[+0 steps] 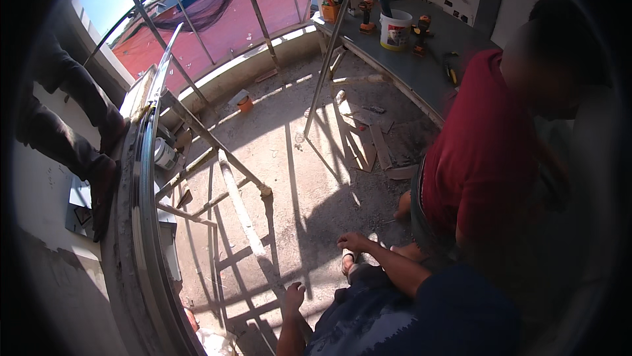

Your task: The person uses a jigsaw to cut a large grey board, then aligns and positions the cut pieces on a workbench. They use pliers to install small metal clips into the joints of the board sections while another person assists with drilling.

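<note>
My left hand (294,295) hangs low in front of me, fingers loosely bent and a little apart, with nothing seen in it. My right hand (355,242) hangs relaxed above my sandalled foot (347,262), its fingers slightly curled, and it too shows nothing held. Neither hand touches anything I can see. A scaffold trestle (224,158) of rough pipes stands ahead of the left hand. Beside me on the right, a person in a red shirt (484,152) leans away, their hands in deep shade.
At left, another person's legs (79,119) stand on a plank loaded with long metal profiles (146,191). A grey table (401,59) at back right carries a white bucket (395,32), cordless drills (367,19) and pliers (451,68). Wood scraps (380,146) litter the dusty floor.
</note>
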`<state>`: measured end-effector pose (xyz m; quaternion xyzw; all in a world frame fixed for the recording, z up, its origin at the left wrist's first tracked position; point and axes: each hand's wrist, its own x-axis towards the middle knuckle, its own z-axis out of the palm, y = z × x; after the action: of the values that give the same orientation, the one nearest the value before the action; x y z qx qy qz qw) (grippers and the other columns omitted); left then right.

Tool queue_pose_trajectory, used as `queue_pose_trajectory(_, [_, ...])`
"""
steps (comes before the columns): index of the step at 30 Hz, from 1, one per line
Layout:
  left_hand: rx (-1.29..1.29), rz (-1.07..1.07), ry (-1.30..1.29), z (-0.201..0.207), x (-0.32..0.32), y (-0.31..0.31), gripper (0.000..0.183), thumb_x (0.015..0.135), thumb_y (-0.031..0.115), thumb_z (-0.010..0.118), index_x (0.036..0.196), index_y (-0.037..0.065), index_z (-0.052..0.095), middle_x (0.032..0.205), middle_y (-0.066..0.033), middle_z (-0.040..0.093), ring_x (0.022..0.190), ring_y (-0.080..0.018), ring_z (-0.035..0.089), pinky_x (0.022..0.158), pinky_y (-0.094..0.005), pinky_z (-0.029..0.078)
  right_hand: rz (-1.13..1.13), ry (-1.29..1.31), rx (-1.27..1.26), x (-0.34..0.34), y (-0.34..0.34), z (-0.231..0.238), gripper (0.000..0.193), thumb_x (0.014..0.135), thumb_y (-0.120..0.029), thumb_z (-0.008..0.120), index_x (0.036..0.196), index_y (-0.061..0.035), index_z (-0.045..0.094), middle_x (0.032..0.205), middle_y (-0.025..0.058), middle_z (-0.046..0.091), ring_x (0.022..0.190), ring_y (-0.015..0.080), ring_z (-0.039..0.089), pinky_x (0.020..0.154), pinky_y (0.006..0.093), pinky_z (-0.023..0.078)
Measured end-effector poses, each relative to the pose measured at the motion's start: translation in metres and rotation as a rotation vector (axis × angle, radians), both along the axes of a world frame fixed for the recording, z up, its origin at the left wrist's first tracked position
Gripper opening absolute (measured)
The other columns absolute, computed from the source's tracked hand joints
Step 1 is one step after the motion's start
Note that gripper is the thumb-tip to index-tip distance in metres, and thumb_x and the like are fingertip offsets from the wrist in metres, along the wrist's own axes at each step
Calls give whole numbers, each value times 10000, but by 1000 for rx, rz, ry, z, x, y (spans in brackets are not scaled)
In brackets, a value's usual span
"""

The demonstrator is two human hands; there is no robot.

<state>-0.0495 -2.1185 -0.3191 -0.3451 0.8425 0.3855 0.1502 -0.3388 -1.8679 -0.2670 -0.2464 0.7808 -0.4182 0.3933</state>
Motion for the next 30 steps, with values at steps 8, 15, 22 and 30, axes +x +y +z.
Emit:
queue_pose_trajectory(8, [313, 137, -100, 64, -107, -5, 518, 916, 277, 598, 1340, -20, 590, 1227, -205, 676, 1143, -307, 644, 984, -375, 494, -200, 14, 128, -209, -21, 0, 345, 875, -335, 683, 1102, -82, 737, 1044, 124, 745, 1017, 254, 702, 890, 393, 531])
queue_pose_trajectory(15, [396, 56, -303, 46, -331, -94, 517, 909, 250, 610, 1333, -45, 583, 1185, -202, 685, 1073, -293, 663, 924, -365, 516, -353, -52, 344, -334, -1, -21, 358, 830, -329, 677, 1101, -107, 750, 1050, 137, 748, 1025, 293, 704, 924, 385, 532])
queue_pose_trajectory(22, [470, -241, -261, -16, -635, -235, 541, 886, 223, 637, 1314, -101, 564, 1124, -205, 697, 945, -265, 687, 804, -354, 545, -666, -94, 272, -440, 18, -9, 383, 851, -320, 639, 1138, -83, 729, 1143, 173, 717, 1109, 334, 669, 950, 417, 520])
queue_pose_trajectory(30, [-15, -1071, 75, 107, -1068, -207, 383, 965, 300, 622, 1243, 39, 652, 1141, -174, 721, 1100, -277, 683, 907, -388, 529, -1232, 20, -8, -541, 30, 65, 384, 919, -299, 603, 1181, -30, 682, 1089, 123, 723, 1035, 237, 669, 917, 357, 506])
